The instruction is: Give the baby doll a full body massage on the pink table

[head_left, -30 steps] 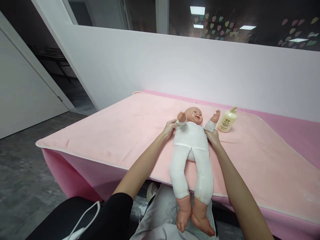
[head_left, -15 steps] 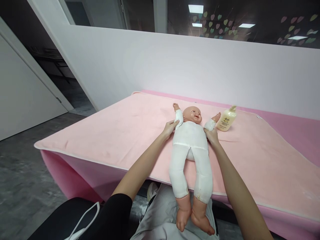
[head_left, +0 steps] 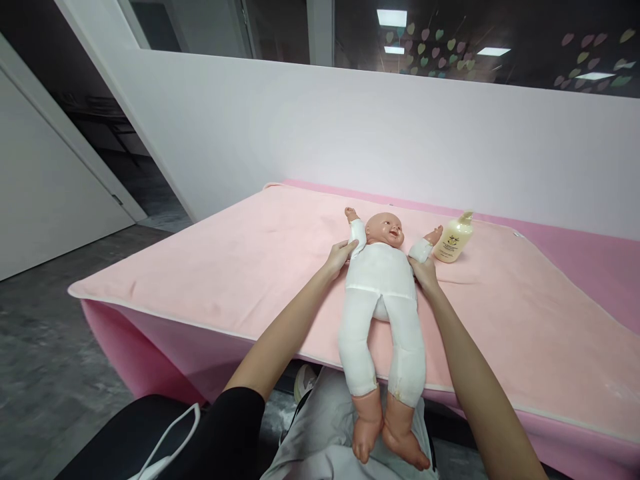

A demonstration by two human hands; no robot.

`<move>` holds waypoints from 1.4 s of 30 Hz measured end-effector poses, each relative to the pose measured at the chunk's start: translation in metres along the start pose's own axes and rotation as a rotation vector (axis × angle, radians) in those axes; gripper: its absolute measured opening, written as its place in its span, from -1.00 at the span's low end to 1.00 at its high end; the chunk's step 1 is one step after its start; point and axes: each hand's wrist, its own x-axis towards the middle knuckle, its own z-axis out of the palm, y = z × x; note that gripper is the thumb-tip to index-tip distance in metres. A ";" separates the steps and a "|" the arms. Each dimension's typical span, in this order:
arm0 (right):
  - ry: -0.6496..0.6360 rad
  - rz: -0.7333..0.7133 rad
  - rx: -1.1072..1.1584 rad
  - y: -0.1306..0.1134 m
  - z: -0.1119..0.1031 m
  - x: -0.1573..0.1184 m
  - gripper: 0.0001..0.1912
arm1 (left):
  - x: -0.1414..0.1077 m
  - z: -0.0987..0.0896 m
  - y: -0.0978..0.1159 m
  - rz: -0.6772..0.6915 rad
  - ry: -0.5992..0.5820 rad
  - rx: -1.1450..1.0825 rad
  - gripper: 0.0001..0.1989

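Note:
A baby doll with a white cloth body lies on its back on the pink blanket. Its head points to the far side, and its bare feet stick out past the near edge, above my lap. My left hand is closed around the doll's upper arm on the left, thumb on top. On the other side, my right hand grips the doll's other arm near the shoulder, its fingers partly hidden. Both doll arms are bent upward beside the head. A pale yellow pump bottle stands just beyond the doll's hand on the right.
The blanket covers a table with a darker pink cloth beneath. A white wall with a window above rises behind it. A white cable lies at the lower left, and a door is at far left.
Almost nothing differs. The doll's two hands have tipped very slightly outward, while my hands keep the same hold on its arms.

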 end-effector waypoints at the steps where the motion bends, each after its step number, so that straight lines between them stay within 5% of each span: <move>1: 0.001 0.000 -0.001 0.000 0.000 0.000 -0.68 | 0.000 0.000 0.000 -0.001 0.000 -0.002 -0.62; 8: 0.003 0.011 0.050 -0.002 0.002 -0.004 -0.68 | -0.005 0.004 0.004 0.011 -0.013 0.029 -0.61; 17: 0.222 -0.232 -0.081 -0.012 0.001 -0.027 -0.68 | -0.016 0.015 0.009 0.209 -0.006 0.178 -0.47; 25: 0.496 0.025 0.544 -0.015 0.000 -0.012 -0.66 | 0.001 0.010 0.002 0.273 0.190 -0.110 -0.72; 31: 0.296 0.251 0.809 -0.017 -0.016 -0.002 -0.66 | 0.008 -0.003 0.007 0.193 0.162 -0.229 -0.69; 42: 0.287 0.223 0.833 -0.005 -0.035 0.005 -0.25 | 0.011 -0.018 0.014 0.130 0.301 -0.314 -0.75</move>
